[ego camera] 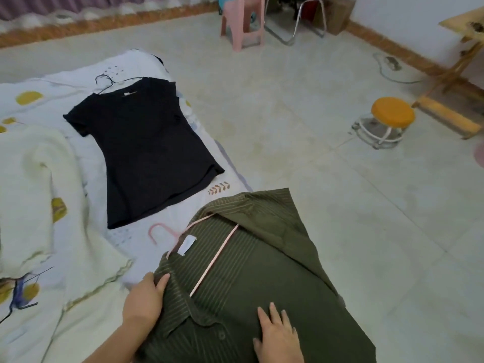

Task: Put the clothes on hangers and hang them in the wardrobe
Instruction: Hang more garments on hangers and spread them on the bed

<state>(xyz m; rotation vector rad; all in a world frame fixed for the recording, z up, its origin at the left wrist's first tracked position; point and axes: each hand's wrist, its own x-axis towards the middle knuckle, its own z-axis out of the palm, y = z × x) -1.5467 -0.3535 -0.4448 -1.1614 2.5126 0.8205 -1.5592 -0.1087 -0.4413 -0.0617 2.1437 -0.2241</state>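
Fixing the green striped shirt (262, 271) on its pink hanger (183, 233), we pinch its shoulder with our left hand (145, 297); our right hand (277, 334) lies flat, holding nothing. The black T-shirt (146, 150) has its hanger. Both wait on the bed (78, 82), unhung.

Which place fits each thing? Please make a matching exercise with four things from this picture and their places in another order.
Things:
1. black short-sleeved T-shirt
2. pink plastic hanger
3. round orange-topped stool
4. right hand

Places:
A. standing on the tiled floor
B. inside the olive striped shirt
C. spread on the bed, on a thin dark wire hanger
D. flat on the front of the olive shirt

Pairs: 1-C, 2-B, 3-A, 4-D
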